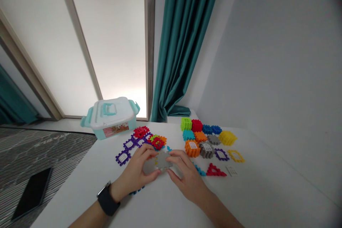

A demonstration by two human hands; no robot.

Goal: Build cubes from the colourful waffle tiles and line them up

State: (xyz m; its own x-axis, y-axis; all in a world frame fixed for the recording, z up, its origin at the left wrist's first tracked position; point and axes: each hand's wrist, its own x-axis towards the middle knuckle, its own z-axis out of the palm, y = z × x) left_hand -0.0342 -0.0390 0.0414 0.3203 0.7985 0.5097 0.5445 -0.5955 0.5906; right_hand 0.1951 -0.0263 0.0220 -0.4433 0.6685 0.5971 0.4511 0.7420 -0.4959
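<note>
A flat grey toothed piece [163, 160] is held between my two hands over the white table. My left hand [139, 165] grips its left side with thumb and fingers, and bits of yellow show at that edge. On the right side, my right hand [184, 174] pinches the same piece. Purple frame pieces [123, 157] and red pieces [141, 131] lie beyond my left hand. Some blue pieces [137, 190] are partly hidden under my left wrist. A red triangle [215, 170] rests to the right of my right hand, near a blue piece [200, 170] partly covered by it.
Stacks of orange [192, 148], grey [206, 149], yellow [227, 138] and green [186, 124] pieces stand at the back right. A lidded teal-and-white box [112, 115] sits at the table's back left corner. A dark flat device [32, 193] lies beyond the table's left edge.
</note>
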